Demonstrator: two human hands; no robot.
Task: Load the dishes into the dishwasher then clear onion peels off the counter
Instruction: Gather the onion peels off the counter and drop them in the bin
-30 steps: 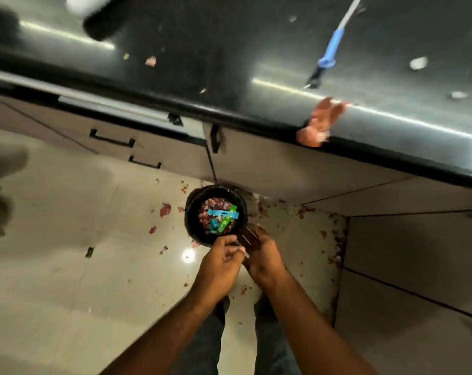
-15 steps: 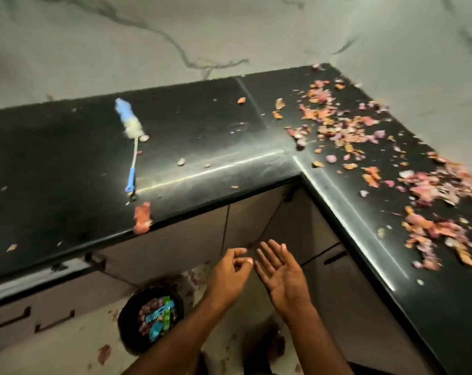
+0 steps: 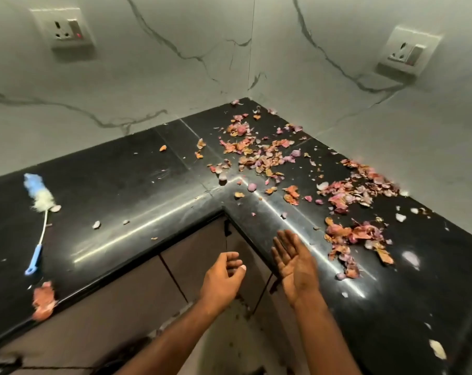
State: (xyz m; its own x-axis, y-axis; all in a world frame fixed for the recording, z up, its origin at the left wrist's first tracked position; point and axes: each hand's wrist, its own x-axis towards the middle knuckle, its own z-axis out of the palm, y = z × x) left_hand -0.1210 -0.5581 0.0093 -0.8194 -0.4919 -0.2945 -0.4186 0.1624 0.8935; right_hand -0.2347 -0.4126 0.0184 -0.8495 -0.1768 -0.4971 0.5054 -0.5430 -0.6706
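Pink and orange onion peels [image 3: 259, 155] lie scattered over the black L-shaped counter [image 3: 137, 180], thickest in the far corner and along the right arm, with a heap [image 3: 354, 236] near my right hand. My right hand [image 3: 294, 266] is held palm up with straight fingers over the counter's inner edge, holding nothing. My left hand [image 3: 222, 280] hovers in front of the cabinets with loosely curled fingers, empty. One larger peel [image 3: 43, 300] hangs at the counter's front edge on the left.
A blue-handled brush with a white fluffy head [image 3: 38, 212] lies on the left of the counter. Two wall sockets [image 3: 65, 28] [image 3: 406, 52] sit on the marble wall. Brown cabinet doors [image 3: 115, 299] stand below the counter. A dark bin's rim [image 3: 126, 347] shows at the bottom.
The view rose from the floor bin to the counter corner. Both hands lifted away from the bin and came up toward the counter's inner edge, the right palm opening upward.
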